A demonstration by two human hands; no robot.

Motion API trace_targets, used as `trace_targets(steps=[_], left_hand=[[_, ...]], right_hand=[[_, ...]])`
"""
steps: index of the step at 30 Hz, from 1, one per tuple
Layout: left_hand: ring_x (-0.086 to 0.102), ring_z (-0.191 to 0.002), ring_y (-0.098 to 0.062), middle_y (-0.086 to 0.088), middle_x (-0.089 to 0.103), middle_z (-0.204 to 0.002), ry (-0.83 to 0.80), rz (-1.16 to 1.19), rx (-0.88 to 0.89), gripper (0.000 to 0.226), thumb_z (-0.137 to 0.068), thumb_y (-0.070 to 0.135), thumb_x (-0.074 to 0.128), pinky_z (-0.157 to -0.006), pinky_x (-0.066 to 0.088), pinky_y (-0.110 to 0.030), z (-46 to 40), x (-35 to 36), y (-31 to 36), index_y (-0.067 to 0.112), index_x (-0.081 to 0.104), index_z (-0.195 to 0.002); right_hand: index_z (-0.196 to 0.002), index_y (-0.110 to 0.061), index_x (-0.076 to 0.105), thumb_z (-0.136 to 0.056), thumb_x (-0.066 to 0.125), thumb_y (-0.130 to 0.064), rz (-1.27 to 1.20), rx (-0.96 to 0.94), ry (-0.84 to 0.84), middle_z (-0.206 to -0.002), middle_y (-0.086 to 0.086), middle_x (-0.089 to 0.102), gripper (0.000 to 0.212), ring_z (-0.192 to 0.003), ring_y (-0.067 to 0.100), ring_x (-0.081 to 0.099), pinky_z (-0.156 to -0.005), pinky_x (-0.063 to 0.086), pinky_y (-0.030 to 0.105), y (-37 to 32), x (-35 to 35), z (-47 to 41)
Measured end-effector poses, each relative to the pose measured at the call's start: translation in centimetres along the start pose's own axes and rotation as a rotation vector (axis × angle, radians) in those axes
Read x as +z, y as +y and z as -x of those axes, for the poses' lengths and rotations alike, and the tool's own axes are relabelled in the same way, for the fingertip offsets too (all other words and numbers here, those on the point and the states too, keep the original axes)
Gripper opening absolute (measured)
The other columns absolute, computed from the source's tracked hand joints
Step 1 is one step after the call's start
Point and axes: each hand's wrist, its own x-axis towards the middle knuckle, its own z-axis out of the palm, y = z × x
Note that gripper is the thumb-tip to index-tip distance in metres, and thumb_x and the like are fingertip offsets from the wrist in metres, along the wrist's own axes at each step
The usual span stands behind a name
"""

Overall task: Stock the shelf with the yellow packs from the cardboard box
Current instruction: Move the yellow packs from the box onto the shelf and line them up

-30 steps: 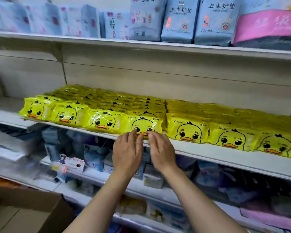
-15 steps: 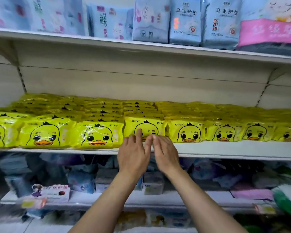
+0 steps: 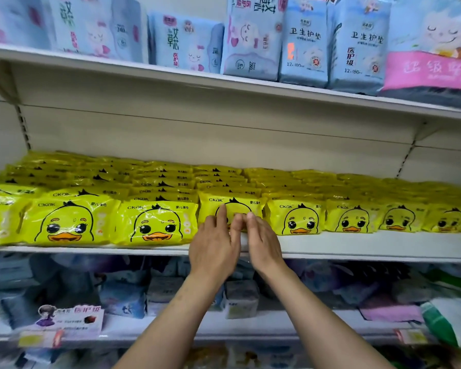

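A: Which step was in hand?

B: Seating a pack, I'd judge. The left hand (image 3: 214, 250) and right hand (image 3: 261, 242) were side by side, nearly touching, fingers straight, pressing on the face of one yellow pack (image 3: 230, 209) at the front of the middle shelf (image 3: 357, 245). Neither hand gripped it.

A: Where did that pack sit?

B: Upright in the front row, between a large-looking pack (image 3: 157, 225) on its left and a duck-faced pack (image 3: 296, 218) on its right, its top a little higher than theirs.

A: And the shelf itself?

B: Filled with yellow packs in rows from the near edge back toward the far wall. The upper shelf (image 3: 171, 75) held blue packets (image 3: 304, 41).

A: The cardboard box?

B: Out of view, so I couldn't tell what it held.

A: The next move?

B: Probably pushing the pack level with its row, then going back to the box, if any packs were left.
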Motion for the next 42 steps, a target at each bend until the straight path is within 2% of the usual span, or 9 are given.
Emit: trace_targets(steps=[6,11,15,19,23,28,34,37,42], left_hand=[[0.042,-0.133,-0.033,-0.010,0.039,-0.150,-0.065,0.089,-0.072,0.092,-0.079,0.073,-0.006,-0.105,0.039,-0.047,-1.9,0.4,-0.3,0.027,0.020,-0.155],[0.045,-0.128,-0.034,-0.013,0.047,-0.143,-0.050,0.039,-0.088,0.088,-0.084,0.069,-0.005,-0.104,0.038,-0.045,-1.3,0.8,0.2,0.024,0.022,-0.155],[0.042,-0.133,-0.033,-0.011,0.045,-0.147,-0.062,0.081,-0.110,0.092,-0.082,0.072,-0.007,-0.109,0.035,-0.046,-1.3,0.7,0.3,0.023,0.021,-0.155],[0.038,-0.138,-0.030,-0.009,0.041,-0.151,-0.049,0.100,-0.119,0.091,-0.083,0.072,-0.006,-0.112,0.033,-0.048,-1.5,0.6,0.6,0.024,0.021,-0.155],[0.039,-0.137,-0.033,-0.010,0.039,-0.152,-0.049,0.059,-0.124,0.083,-0.088,0.069,-0.002,-0.109,0.037,-0.048,-2.0,1.1,0.5,0.025,0.020,-0.155],[0.047,-0.127,-0.035,-0.014,0.046,-0.143,-0.068,0.086,-0.146,0.069,-0.097,0.060,0.008,-0.098,0.042,-0.045,-3.1,1.3,0.6,0.023,0.029,-0.151],[0.047,-0.128,-0.035,-0.015,0.048,-0.142,-0.022,0.121,-0.137,0.085,-0.087,0.070,0.001,-0.100,0.042,-0.045,-2.6,1.4,0.9,0.022,0.027,-0.152],[0.048,-0.126,-0.036,-0.016,0.047,-0.141,0.001,0.151,-0.146,0.087,-0.086,0.072,0.002,-0.099,0.044,-0.048,-2.9,1.5,1.1,0.020,0.029,-0.150],[0.050,-0.121,-0.037,-0.018,0.051,-0.134,-0.019,0.161,-0.157,0.084,-0.086,0.071,0.004,-0.097,0.043,-0.046,-3.5,1.5,0.8,0.019,0.034,-0.145]], right_hand=[[-0.139,-0.028,0.056,-0.107,0.019,-0.046,0.030,0.077,-0.115,-0.147,0.000,0.050,0.052,-0.137,0.017,0.041,-0.104,0.030,0.026,-0.8,-0.3,-1.2],[-0.121,-0.034,0.068,-0.089,0.009,-0.075,-0.136,0.036,-0.077,-0.126,-0.007,0.067,0.079,-0.118,0.011,0.059,-0.101,0.045,0.032,-0.1,-0.3,-1.4],[-0.116,-0.033,0.070,-0.089,0.012,-0.073,-0.238,0.043,-0.080,-0.123,-0.009,0.069,0.076,-0.117,0.009,0.060,-0.103,0.045,0.036,-0.3,0.0,-1.6],[-0.115,-0.031,0.071,-0.102,0.018,-0.057,-0.268,0.060,-0.091,-0.125,-0.008,0.068,0.060,-0.120,0.012,0.059,-0.107,0.043,0.039,-0.3,0.2,-2.4],[-0.117,-0.034,0.069,-0.085,0.013,-0.081,-0.290,0.109,-0.102,-0.128,-0.010,0.066,0.080,-0.122,0.011,0.058,-0.108,0.043,0.042,-0.1,0.6,-3.2],[-0.115,-0.034,0.068,-0.078,0.013,-0.086,-0.313,0.171,-0.098,-0.120,-0.007,0.070,0.084,-0.116,0.014,0.062,-0.105,0.045,0.044,0.2,1.2,-4.4],[-0.098,-0.029,0.072,-0.100,0.017,-0.063,-0.397,0.164,-0.121,-0.096,-0.006,0.075,0.066,-0.091,0.004,0.069,-0.085,0.050,0.027,0.5,0.6,-4.5],[-0.093,-0.028,0.073,-0.098,0.017,-0.067,-0.406,0.157,-0.087,-0.095,-0.003,0.075,0.069,-0.092,0.010,0.069,-0.090,0.052,0.037,0.9,1.1,-4.7],[-0.087,-0.032,0.073,-0.075,0.014,-0.090,-0.360,0.177,-0.104,-0.101,-0.002,0.074,0.083,-0.100,0.017,0.067,-0.096,0.050,0.048,1.0,1.6,-5.5]])
